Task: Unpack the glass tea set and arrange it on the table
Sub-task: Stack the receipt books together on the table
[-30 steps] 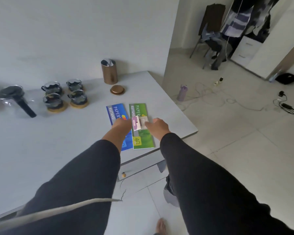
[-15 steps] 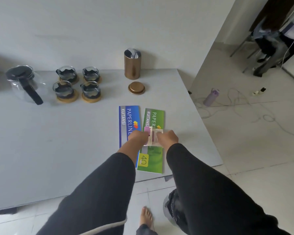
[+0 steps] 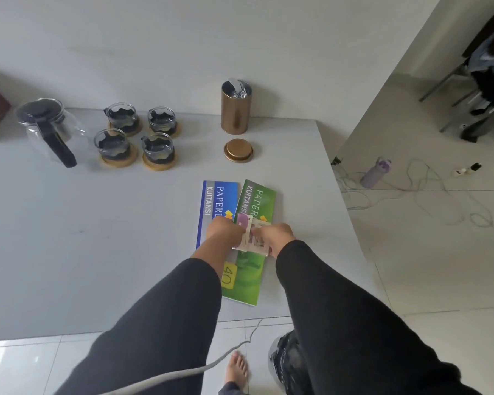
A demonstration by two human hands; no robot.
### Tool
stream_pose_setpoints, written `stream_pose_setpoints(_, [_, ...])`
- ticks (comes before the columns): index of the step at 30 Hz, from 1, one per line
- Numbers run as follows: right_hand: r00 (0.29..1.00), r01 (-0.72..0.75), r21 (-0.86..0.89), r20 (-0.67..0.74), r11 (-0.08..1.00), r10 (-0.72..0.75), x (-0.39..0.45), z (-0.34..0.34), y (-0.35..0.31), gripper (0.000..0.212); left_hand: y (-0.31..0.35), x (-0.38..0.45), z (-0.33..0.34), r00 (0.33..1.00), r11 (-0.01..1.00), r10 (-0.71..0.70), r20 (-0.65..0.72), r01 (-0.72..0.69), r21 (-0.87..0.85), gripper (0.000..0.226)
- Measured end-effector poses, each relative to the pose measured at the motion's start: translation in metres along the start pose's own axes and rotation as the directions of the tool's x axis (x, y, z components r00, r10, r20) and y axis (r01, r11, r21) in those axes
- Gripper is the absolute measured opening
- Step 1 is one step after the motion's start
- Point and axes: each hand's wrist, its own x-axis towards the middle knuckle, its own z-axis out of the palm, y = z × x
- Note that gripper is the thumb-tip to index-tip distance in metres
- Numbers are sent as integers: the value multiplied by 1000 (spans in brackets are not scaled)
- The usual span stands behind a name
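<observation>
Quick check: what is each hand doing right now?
Left hand: closed on the small paper packet.
Right hand: closed on the same packet, from the other side.

So at the back left of the surface [image 3: 69, 252] sits the teapot [image 3: 50, 129], with four cups [image 3: 137, 135] on coasters in a two-by-two block just to its right. Further right along the back edge stands the canister [image 3: 236, 108], its lid [image 3: 238, 150] lying right in front of it. Nearer the front, two receipt books [image 3: 237, 223] lie side by side, touching, and both hands hold a small packet [image 3: 251, 235] over them, left hand [image 3: 224, 233] and right hand [image 3: 278, 233]
</observation>
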Motion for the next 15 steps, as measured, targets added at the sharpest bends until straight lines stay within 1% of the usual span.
stream_pose_setpoints(2, [1000,25,-8,17,1000,-24,-3,7,-8,21,-6,4,-10,999,1000,-12,-32,12,-1,26])
stream_pose_setpoints(3, [999,39,-31,18,999,-39,-6,11,-13,21,-10,7,-14,999,1000,-22,-45,21,-11,26])
stream_pose_setpoints(6, [996,85,-136,20,987,-83,-9,23,-23,33,-24,10,-26,996,997,-57,-64,53,-54,24])
stream_pose_setpoints(7, [995,99,-169,33,981,-95,-10,28,-24,33,-30,12,-27,994,996,-71,-81,66,-59,24])
stream_pose_setpoints(10, [992,121,-249,67,961,-107,-14,43,-23,27,-45,9,-28,987,995,-104,-125,103,-8,29])
stream_pose_setpoints(12, [991,130,-293,63,947,-117,-15,51,-23,29,-52,11,-25,980,994,-104,-171,107,11,30])
stream_pose_setpoints(15, [991,134,-295,49,946,-125,-15,57,-23,30,-50,8,-25,983,995,-90,-163,82,-53,26])
